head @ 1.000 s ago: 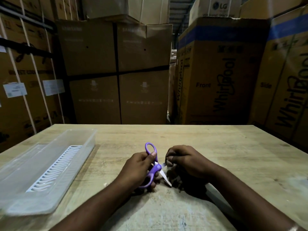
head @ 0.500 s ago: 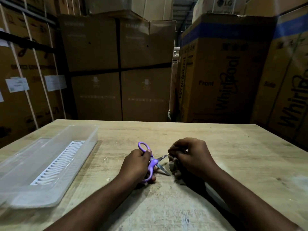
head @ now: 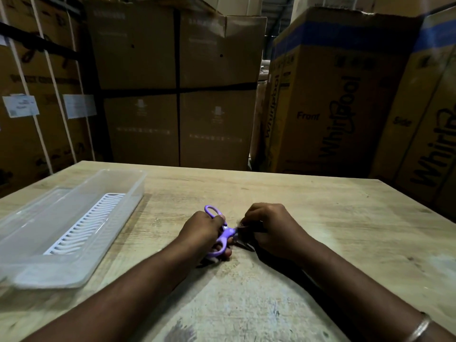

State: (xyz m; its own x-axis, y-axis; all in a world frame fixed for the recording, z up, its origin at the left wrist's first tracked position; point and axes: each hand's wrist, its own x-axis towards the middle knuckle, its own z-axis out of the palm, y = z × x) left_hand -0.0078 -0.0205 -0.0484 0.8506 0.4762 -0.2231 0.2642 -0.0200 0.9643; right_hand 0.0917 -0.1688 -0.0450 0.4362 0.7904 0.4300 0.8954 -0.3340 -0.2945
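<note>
While the left hand sits at the lower centre of the frame with its fingers curled through the loops of the purple scissors, the right hand lies just beside it. The right hand's fingertips are bunched and pinch a small dark scrap at the blades. The blades look parted around the scrap, though blur hides the edges, and I cannot tell what the scrap is made of. Both hands rest low on the pale wooden table, so the work is at the centre of the frame, near its lower edge. This looks like the middle of a snip, with the scrap presented and the cut not yet closed. No trimmed pieces show on the bare wood around the hands. At the left of the frame, well apart from them, the clear plastic tray holds only its white slotted insert. If the cut pieces are meant for the tray, that step appears to remain. Cardboard boxes fill the upper half of the frame.
</note>
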